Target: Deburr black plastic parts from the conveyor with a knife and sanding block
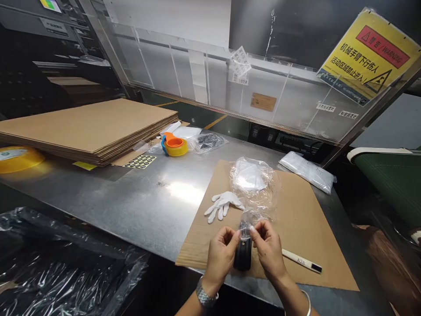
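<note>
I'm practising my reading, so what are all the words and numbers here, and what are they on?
"警告/WARNING": top of the yellow sign.
"机械手臂下行伤人": same sign, middle.
"活动区域禁止进入!": same sign, lower.
"A26", last character unsure: white stick.
Too small or blurred: the sign's bottom print, two white strips, white slips, brown card, sticker sheet, yellow roll label, upper-left white label.

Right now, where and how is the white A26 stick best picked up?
The white stick is probably best pinched at its middle, across the long edges, from above: it is slim and lies flat on the cardboard, with its left end close to the right hand.
</note>
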A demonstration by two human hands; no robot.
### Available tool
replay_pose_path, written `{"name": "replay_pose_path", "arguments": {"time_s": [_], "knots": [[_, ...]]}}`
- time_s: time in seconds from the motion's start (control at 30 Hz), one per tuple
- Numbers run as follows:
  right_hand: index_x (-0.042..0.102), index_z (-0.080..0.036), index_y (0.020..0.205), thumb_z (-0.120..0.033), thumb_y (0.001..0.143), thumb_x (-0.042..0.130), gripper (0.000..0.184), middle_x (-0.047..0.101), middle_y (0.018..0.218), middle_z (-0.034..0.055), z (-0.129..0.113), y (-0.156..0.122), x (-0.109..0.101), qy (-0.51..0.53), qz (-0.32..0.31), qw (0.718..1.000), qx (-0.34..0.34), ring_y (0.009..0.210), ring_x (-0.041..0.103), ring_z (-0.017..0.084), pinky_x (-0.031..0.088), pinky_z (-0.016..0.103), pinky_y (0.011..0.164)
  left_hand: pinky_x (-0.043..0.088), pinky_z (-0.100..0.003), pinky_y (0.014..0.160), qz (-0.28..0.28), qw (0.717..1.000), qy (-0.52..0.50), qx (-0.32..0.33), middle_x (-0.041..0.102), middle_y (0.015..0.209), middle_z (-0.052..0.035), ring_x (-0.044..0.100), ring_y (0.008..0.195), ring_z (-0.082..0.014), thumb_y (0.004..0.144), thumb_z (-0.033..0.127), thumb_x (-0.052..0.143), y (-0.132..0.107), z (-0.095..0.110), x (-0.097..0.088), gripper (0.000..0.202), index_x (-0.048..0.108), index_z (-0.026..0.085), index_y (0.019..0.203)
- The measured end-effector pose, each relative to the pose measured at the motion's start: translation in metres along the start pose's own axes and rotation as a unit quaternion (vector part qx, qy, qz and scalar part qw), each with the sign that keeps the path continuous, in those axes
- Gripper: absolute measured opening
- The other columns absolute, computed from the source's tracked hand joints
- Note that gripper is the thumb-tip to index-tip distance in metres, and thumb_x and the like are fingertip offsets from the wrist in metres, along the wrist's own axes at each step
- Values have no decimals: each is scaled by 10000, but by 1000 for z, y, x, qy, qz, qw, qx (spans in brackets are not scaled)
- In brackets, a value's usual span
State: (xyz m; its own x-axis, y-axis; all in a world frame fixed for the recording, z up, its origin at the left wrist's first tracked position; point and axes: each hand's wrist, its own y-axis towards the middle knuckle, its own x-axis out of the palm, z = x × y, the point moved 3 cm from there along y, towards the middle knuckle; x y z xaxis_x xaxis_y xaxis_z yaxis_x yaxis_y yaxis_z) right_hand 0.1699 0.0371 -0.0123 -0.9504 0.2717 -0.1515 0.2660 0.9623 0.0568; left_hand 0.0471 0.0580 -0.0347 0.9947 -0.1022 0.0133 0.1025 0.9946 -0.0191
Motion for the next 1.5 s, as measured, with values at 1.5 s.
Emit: {"name": "replay_pose_path", "arguments": {"time_s": [1.5], "knots": [[557,-189,794,-437,856,362,321,476,584,-16,33,-76,4,-133,-230,955,131,470,474,114,343,215,436,451,-282,587,-21,949,301,95,622,679,-16,578,608,-170,800,249,497,17,-29,-62,212,675,175,885]]}}
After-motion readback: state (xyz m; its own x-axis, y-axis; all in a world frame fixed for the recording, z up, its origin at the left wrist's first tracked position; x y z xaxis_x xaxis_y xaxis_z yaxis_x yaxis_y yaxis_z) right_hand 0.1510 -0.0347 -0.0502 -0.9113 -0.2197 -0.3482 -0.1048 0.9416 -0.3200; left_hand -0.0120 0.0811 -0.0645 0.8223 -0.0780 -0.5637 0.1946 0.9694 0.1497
